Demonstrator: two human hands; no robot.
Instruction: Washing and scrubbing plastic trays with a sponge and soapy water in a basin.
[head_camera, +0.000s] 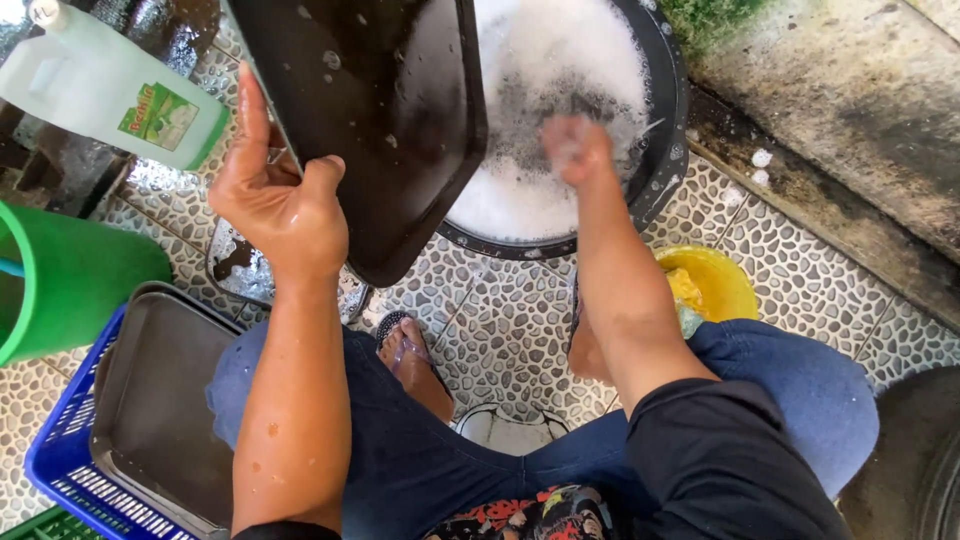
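- Pebble-patterned floor tiles (500, 330) run under everything you see, wet in patches; take the round black basin (668, 120) at the top of the view as your landmark, since all else sits around it.
- Your left hand (275, 205) grips the lower edge of a dark rectangular tray (370, 110), thumb up along its left rim and fingers curled behind; you hold it tilted on its corner just left of the basin, its right side leaning over the basin's rim, likely so the water runs off it into the suds.
- Your right hand (575, 150) reaches into the basin and is closed around something pale and soapy; it is blurred and coated in foam, so it may be a sponge or cloth, but you cannot tell which.
- Inside the basin lies a thick layer of white foam (540, 60); nothing under it shows.
- Below the basin and to its right, beside your knee, a small yellow bowl (715, 280) holds something yellowish, partly hidden by your forearm.
- Well to the basin's lower left, a blue crate (60, 460) holds a grey tray (160, 410) lying flat; a green bucket (70, 280) stands above it.
- Far left of the basin, a clear bottle with a green label (110, 90) lies tilted, its contents pale green.
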